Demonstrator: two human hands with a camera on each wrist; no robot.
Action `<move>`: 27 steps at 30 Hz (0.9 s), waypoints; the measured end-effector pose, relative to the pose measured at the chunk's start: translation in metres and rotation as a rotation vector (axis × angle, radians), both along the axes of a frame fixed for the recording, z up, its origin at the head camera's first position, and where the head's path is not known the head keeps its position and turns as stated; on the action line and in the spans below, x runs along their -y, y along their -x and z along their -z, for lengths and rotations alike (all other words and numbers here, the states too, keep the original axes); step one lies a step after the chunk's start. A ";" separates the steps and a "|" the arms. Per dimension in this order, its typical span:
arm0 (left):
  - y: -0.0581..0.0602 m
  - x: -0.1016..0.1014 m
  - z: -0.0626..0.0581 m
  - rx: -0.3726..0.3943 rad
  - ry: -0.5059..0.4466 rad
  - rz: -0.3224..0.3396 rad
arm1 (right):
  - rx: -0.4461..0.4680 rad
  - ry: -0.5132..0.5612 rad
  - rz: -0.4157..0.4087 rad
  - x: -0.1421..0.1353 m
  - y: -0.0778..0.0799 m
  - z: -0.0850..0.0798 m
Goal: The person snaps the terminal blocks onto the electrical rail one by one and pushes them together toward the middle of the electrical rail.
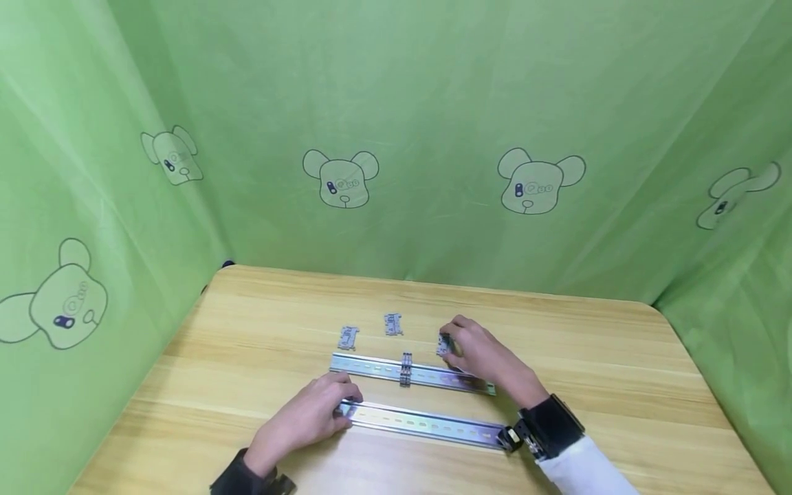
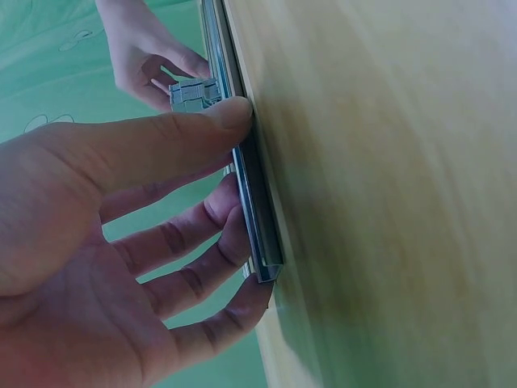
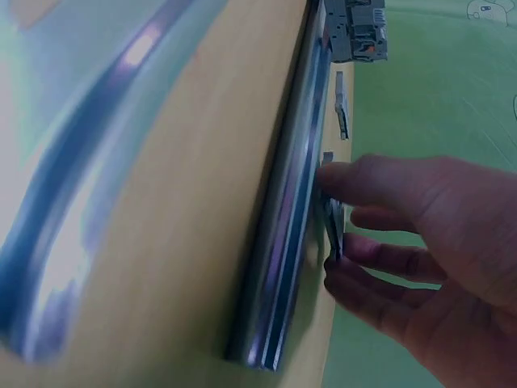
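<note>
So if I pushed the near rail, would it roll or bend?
The near rail probably won't roll, because it lies flat. It looks like metal, so it's likely stiff. Its shiny surface might feel slippery.

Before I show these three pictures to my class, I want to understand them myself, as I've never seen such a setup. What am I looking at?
There's no machine here, just a person's bare hands at a wood-grain table. The wide picture looks forward and down from the person's head; the other two are close-ups from the left and right wrists.

The left hand grips the left end of the nearer slotted metal rail. The farther slotted metal rail carries a small cluster of terminal blocks. Beyond it lie two loose gray terminal blocks, and the right hand pinches a third terminal block.
</note>
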State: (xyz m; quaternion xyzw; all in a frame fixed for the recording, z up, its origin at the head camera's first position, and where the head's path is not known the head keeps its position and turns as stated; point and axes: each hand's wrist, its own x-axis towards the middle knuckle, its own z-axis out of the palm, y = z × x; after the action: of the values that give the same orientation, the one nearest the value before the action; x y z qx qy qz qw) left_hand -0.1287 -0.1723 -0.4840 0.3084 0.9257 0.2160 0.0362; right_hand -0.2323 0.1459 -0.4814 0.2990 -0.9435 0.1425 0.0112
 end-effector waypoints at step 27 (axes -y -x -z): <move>-0.002 0.000 0.003 0.001 -0.003 0.002 | -0.058 0.190 -0.034 -0.057 -0.063 -0.013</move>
State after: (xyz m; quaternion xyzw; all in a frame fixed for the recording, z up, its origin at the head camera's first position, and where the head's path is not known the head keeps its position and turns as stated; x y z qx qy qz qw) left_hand -0.1270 -0.1725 -0.4874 0.3093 0.9251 0.2175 0.0361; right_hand -0.1689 0.2024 -0.4684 0.3165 -0.9198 0.2227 0.0643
